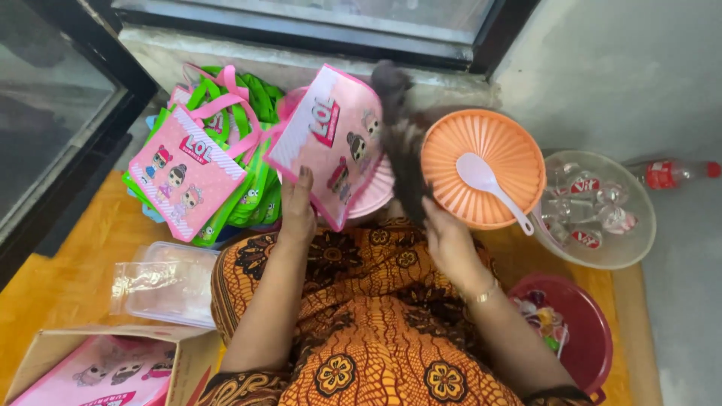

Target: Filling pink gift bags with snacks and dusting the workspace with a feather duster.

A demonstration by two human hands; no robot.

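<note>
1. Pink tote bag (331, 139) with cartoon doll print: held up above the lap, tilted, between the heap of bags on the left and the orange bowl on the right.
2. Left hand (298, 209): grip pinching the lower edge of the pink tote bag, thumb on the printed face, fingers hidden behind.
3. Right hand (444, 233): at the lower left rim of the orange ribbed bowl (496, 150); fingertips blurred, so cannot tell whether pressed on the rim or only touching.
4. White plastic spoon (492, 186): lying inside the orange ribbed bowl, handle reaching out over the lower right rim.
5. Dark blurred object (398, 128) between bag and bowl; kind not readable.
6. Heap of bags (226, 150) on the floor at left: pink printed bag on top, green ones beneath.
7. Clear bowl (632, 225) at right, holding small sealed water cups; red basin (594, 331) below it with wrapped items inside.
8. Clear plastic box (169, 282) and cardboard box (98, 368) at lower left, the latter with a pink bag inside.
9. Lap covered in orange-brown patterned cloth (361, 331); yellow mat (68, 278) under everything.
</note>
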